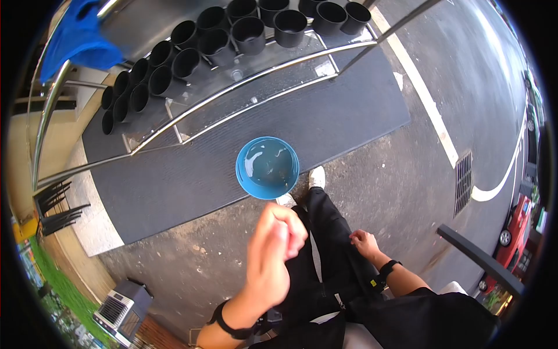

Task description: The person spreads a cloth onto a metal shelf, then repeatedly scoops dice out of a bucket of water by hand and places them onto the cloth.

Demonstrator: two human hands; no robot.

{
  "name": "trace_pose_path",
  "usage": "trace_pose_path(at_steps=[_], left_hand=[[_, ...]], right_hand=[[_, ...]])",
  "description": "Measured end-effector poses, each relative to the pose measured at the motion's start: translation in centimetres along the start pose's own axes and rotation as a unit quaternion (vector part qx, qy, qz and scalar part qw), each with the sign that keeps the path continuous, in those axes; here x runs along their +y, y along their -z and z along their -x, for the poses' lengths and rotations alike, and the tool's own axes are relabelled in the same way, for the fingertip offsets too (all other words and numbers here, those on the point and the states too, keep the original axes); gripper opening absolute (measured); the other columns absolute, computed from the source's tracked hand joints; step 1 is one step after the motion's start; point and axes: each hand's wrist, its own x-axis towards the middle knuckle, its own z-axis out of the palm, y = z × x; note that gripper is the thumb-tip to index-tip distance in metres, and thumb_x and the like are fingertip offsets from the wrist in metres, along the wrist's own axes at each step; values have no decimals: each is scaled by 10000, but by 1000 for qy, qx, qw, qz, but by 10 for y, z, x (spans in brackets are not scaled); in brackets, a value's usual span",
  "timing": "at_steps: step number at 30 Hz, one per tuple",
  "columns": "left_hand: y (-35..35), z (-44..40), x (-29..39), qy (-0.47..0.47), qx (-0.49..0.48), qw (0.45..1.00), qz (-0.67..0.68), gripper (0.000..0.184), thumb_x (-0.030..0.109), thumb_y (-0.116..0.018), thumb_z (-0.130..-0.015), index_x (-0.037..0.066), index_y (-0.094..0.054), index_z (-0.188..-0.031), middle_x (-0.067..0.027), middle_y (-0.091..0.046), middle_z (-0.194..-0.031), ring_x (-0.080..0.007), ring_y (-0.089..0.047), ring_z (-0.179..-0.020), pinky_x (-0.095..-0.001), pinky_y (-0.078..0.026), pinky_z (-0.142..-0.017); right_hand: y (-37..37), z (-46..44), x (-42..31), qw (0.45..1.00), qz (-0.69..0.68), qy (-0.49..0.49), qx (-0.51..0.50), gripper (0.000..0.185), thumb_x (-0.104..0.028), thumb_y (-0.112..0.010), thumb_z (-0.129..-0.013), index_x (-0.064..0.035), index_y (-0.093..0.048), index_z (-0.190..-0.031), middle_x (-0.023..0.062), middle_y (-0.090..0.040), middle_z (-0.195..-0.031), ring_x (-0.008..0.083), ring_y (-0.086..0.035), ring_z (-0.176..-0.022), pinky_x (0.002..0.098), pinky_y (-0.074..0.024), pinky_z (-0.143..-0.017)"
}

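Observation:
My left hand (273,250) is raised close to the camera, its fingers curled into a fist, and nothing sticks out of it. Lower down, beside the dark trousers (328,224), my right hand (364,243) hangs with the fingers bent inward and nothing visible in them. Beyond the left fist a round blue bucket (254,190) stands on the dark ribbed mat (174,183). Clear-looking liquid (274,161) lies inside it. Neither hand touches the bucket. White shoes (317,177) are beside its near side.
A metal-railed rack (232,83) behind the bucket holds several black pots (248,36). Blue cloth or plastic (78,43) hangs at its left end. A drain grate (462,183) is set into the pavement at right. A grey boxy appliance (123,311) stands lower left, and a dark bar (479,259) lower right.

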Motion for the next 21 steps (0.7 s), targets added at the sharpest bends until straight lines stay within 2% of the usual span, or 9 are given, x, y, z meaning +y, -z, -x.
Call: trace_pose_path(at_steps=[1, 4, 6, 9, 13, 15, 17, 19, 21], left_hand=[[6, -13, -23, 3, 53, 998, 37, 266, 317, -407, -1077, 98, -420, -925, -2, -400, -702, -79, -351, -600, -231, -280, -530], [59, -74, -132, 157, 135, 977, 50, 207, 213, -390, -1080, 119, -456, -908, 32, -409, -685, -45, -338, -538, -210, -259, -454], [105, -110, -230, 254, 177, 951, 20, 222, 215, -409, -1079, 90, -502, -920, 24, -431, -671, -52, -382, -520, -217, -277, -428], [150, -153, -345, 327, 204, 921, -52, 189, 181, -453, -1065, 49, -568, -992, 7, -472, -675, -72, -430, -520, -226, -318, -424], [189, -212, -446, 319, 237, 909, -126, 176, 139, -511, -1043, 10, -620, -1092, -12, -521, -695, -98, -502, -550, -253, -385, -432], [207, -238, -485, 310, 226, 905, -182, 208, 180, -502, -1049, 16, -630, -1055, -23, -524, -674, -115, -492, -502, -266, -364, -408], [236, -260, -536, 292, 182, 861, -376, 273, 187, -471, -1044, -3, -667, -1043, -151, -649, -821, -242, -640, -662, -368, -487, -532], [260, -269, -576, 281, 148, 813, -489, 315, 195, -453, -1036, -15, -688, -1035, -234, -711, -929, -333, -714, -803, -442, -551, -655], [266, -269, -589, 281, 145, 798, -514, 300, 182, -469, -1010, -21, -689, -1021, -247, -716, -948, -362, -714, -872, -464, -555, -728]], right_hand=[[-3, 0, 0, 1000, 6, 17, 1, 216, -190, -556, -900, -68, -705, -999, 130, -748, -903, 297, -724, -893, 391, -563, -840], [-18, 0, -8, 997, 32, 67, 5, 187, -179, -579, -889, -68, -694, -986, 148, -730, -916, 328, -707, -901, 419, -562, -823], [-31, -8, -7, 991, 59, 121, 10, 158, -167, -601, -875, -76, -689, -970, 144, -713, -903, 335, -690, -900, 428, -556, -817], [-63, -25, 7, 972, 107, 210, 12, 113, -145, -639, -841, -101, -689, -933, 110, -682, -862, 313, -657, -885, 412, -538, -818], [-72, -40, 2, 950, 182, 253, 22, 74, -128, -682, -780, -135, -692, -853, 44, -634, -811, 246, -598, -836, 355, -501, -804], [-71, -50, 6, 956, 148, 250, 31, 84, -96, -690, -747, -133, -683, -822, 30, -624, -780, 234, -595, -790, 354, -503, -750], [-66, -54, 8, 965, 123, 229, 21, 106, -79, -693, -732, -131, -680, -824, 27, -624, -772, 233, -595, -776, 357, -505, -735], [-63, -60, 6, 966, 110, 232, 23, 116, -61, -692, -719, -127, -674, -812, 27, -619, -741, 235, -595, -724, 360, -509, -686], [-60, -64, 8, 968, 105, 229, 19, 111, -62, -691, -717, -125, -674, -807, 28, -617, -725, 234, -594, -700, 361, -511, -662]])
